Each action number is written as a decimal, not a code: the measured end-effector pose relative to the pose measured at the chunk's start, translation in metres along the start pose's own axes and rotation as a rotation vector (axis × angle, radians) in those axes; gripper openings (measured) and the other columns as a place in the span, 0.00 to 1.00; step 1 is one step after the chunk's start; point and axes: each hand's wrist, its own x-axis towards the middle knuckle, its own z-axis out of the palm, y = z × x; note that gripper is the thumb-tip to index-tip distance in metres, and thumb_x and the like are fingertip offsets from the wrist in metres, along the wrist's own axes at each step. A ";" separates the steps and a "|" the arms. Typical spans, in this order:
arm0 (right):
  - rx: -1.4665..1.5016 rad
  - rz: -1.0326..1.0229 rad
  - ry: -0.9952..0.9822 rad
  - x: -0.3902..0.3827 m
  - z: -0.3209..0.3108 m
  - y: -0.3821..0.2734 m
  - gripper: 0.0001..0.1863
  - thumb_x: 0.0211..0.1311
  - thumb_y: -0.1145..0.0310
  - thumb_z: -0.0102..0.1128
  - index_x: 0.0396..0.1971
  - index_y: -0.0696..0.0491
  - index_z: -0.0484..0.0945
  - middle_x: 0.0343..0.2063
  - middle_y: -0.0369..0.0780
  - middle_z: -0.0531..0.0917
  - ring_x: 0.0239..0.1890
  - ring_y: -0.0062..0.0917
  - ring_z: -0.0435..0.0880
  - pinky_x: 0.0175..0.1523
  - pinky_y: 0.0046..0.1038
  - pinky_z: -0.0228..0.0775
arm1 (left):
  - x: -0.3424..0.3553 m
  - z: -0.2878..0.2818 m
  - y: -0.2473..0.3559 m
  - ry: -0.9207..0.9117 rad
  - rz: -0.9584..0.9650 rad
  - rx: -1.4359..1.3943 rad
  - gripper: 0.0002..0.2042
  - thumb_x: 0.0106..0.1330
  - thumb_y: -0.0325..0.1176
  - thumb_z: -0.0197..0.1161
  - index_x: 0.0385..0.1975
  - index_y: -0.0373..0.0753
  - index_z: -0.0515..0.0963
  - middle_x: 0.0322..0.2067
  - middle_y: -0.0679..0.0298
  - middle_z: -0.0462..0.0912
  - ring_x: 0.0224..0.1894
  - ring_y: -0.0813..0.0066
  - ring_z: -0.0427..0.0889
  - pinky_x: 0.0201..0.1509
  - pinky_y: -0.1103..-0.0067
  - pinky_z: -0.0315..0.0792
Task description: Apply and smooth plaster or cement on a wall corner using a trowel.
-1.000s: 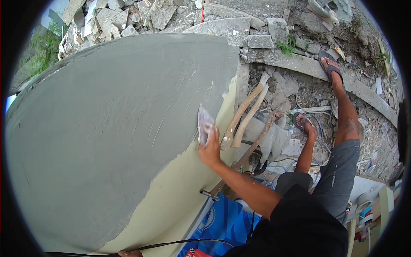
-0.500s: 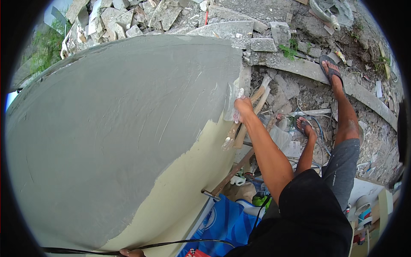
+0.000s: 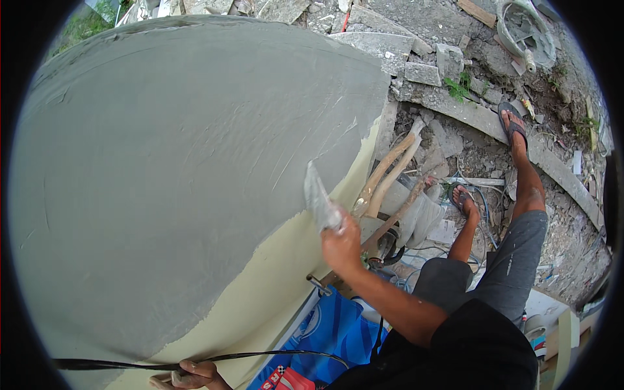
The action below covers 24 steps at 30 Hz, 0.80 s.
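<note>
My right hand [image 3: 341, 240] grips a metal trowel [image 3: 317, 192] that lies against the wide curved surface [image 3: 162, 143] of smooth grey plaster, near its ragged edge with a bare pale cream strip [image 3: 247, 296]. At the bottom, my left hand [image 3: 188, 377] has its fingers curled on a black cable [image 3: 260, 353] that crosses the cream part. Long wooden handles [image 3: 383, 172] and a rusty bar [image 3: 396, 211] lie just beyond the plastered edge, to the right of the trowel.
Broken concrete rubble [image 3: 377, 49] surrounds the surface. A plaster-caked bucket [image 3: 523, 36] is at top right. My sandalled feet [image 3: 510, 123] rest among concrete pieces and loose cables. A blue printed sheet [image 3: 325, 318] and assorted clutter lie below and right.
My right hand and trowel swung up-right to the plaster edge, then back down-left. The view has shifted, bringing more of my left hand into sight at the bottom.
</note>
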 end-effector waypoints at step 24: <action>-0.053 0.318 0.333 0.286 -0.070 0.148 0.17 0.48 0.79 0.46 0.41 0.63 0.74 0.31 0.48 0.81 0.34 0.37 0.82 0.38 0.36 0.75 | 0.016 0.038 -0.003 0.315 0.225 0.102 0.14 0.70 0.31 0.47 0.54 0.40 0.66 0.63 0.54 0.60 0.62 0.47 0.61 0.58 0.53 0.58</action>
